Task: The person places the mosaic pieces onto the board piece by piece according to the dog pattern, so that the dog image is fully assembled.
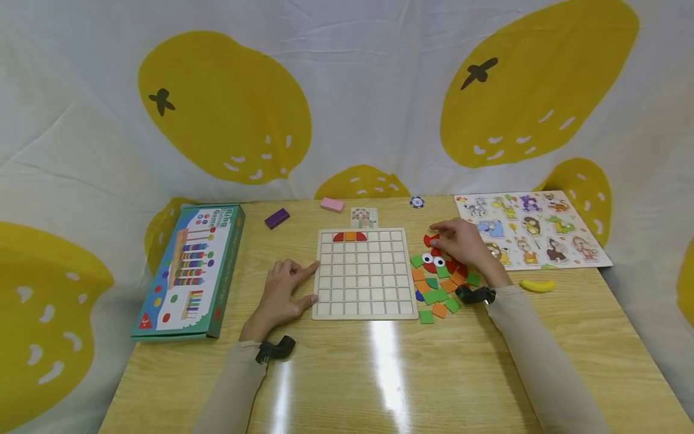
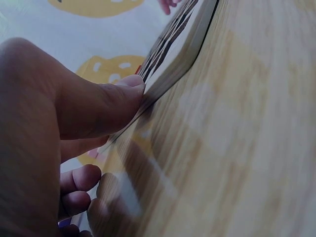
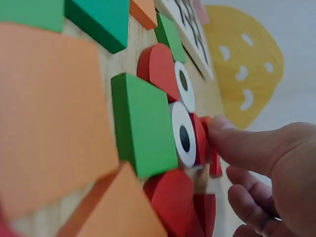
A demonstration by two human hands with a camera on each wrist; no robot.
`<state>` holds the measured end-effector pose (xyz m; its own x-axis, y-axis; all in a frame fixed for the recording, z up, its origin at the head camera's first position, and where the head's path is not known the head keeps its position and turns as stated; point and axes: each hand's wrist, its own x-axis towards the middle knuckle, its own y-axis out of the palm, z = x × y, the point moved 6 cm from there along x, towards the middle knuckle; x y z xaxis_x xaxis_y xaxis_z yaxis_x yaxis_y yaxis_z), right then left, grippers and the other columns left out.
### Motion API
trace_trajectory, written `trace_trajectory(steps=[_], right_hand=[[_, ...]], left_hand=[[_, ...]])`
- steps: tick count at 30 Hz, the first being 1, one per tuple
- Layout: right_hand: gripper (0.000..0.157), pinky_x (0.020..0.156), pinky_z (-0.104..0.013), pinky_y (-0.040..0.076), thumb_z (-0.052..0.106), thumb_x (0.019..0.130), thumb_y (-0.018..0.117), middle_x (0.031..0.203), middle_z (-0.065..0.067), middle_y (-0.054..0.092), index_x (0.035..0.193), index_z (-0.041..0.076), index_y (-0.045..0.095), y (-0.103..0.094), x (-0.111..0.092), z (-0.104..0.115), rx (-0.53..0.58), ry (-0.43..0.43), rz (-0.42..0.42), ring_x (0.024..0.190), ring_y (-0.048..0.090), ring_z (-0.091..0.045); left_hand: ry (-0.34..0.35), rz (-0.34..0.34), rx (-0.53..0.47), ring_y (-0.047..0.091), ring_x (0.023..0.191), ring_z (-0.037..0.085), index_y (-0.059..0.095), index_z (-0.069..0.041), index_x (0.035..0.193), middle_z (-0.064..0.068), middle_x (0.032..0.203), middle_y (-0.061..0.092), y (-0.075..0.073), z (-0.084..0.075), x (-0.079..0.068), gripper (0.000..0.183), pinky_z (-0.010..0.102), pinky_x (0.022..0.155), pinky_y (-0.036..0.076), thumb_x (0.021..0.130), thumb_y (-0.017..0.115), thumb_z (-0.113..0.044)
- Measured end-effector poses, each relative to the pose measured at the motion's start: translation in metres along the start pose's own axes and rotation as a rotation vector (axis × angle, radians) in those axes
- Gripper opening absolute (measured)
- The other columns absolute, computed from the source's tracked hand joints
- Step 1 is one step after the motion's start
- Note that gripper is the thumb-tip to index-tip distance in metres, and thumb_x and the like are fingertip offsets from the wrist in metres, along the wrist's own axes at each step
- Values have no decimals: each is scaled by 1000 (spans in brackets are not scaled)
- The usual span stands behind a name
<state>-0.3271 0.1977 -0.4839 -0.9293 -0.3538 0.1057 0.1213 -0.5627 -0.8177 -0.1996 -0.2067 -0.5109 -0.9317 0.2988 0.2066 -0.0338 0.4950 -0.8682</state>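
Note:
A pale wooden grid board (image 1: 364,274) lies on the table. In its top row sit two red quarter-round pieces with an orange square (image 1: 349,237) between them. My left hand (image 1: 282,289) rests at the board's left edge, thumb and index finger spread and touching the rim; the left wrist view shows the thumb (image 2: 111,106) against its side. Right of the board is a pile of green, orange, red and blue pieces and two white discs with black dots. My right hand (image 1: 461,241) is over its far end, its thumb (image 3: 242,143) touching a red piece (image 1: 430,240), the index finger apart from it.
A small pattern card (image 1: 364,217) lies behind the board, near pink (image 1: 332,205) and purple (image 1: 277,219) blocks and a poker chip (image 1: 417,202). A game box (image 1: 190,271) stands left. An animal puzzle (image 1: 534,229) and a toy banana (image 1: 537,286) lie right. A patterned curtain hangs behind.

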Motion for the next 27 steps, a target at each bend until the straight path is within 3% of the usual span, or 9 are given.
trace_trajectory(steps=[5,13,21,27], right_hand=[[27,81,-47,47,22,90,72,105,-14,62,114,9,72,9,8,8,-28,46,113,94,56,-29],[22,76,-40,48,23,91,72,96,-10,66,103,8,62,12,12,17,45,57,128,85,61,-23],[20,76,-33,49,19,97,63,100,-10,64,114,8,60,18,19,42,276,-37,4,87,63,-26],[32,82,-36,55,20,92,71,111,-11,66,121,7,66,40,32,74,603,48,15,98,67,-26]], left_hand=[[2,2,-4,32,89,23,49,-29,147,3,99,43,1,0,0,73,38,81,22,80,73,-45],[-7,2,8,32,90,23,49,-30,147,3,100,43,-1,0,0,73,38,81,23,80,73,-46],[-5,11,15,33,90,22,48,-30,148,3,101,42,-1,0,-1,73,38,80,23,81,72,-46],[4,-5,8,33,90,23,49,-29,147,3,100,43,-2,0,-1,73,38,80,23,80,73,-44]])
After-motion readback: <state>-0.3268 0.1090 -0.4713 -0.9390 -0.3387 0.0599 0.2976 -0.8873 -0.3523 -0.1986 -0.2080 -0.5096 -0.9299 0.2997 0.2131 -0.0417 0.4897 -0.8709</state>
